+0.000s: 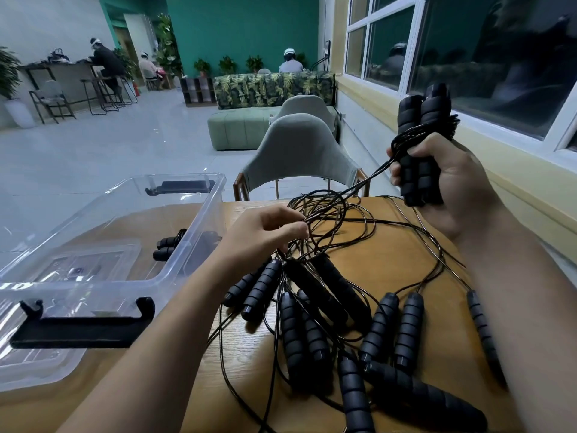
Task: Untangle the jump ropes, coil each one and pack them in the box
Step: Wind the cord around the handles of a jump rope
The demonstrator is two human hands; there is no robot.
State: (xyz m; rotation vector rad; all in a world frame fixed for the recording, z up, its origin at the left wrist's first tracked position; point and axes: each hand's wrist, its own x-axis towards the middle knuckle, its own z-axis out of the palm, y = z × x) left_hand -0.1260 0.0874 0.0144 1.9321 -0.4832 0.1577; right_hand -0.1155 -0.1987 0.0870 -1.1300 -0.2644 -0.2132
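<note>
A tangle of black jump ropes (340,310) with ribbed foam handles lies on the wooden table (402,257). My right hand (443,179) is raised above the table's far right, shut on two upright handles (421,145) with cord loops wound around them. A taut cord runs from there down to my left hand (268,229), which pinches a bundle of thin cords over the middle of the pile. The clear plastic box (103,251) stands at the left, and one coiled rope (168,245) lies inside it by its right wall.
The box has black clip handles at its near rim (81,326) and far rim (181,186). A grey chair (296,151) stands behind the table. Windows run along the right wall. People sit at tables far across the room.
</note>
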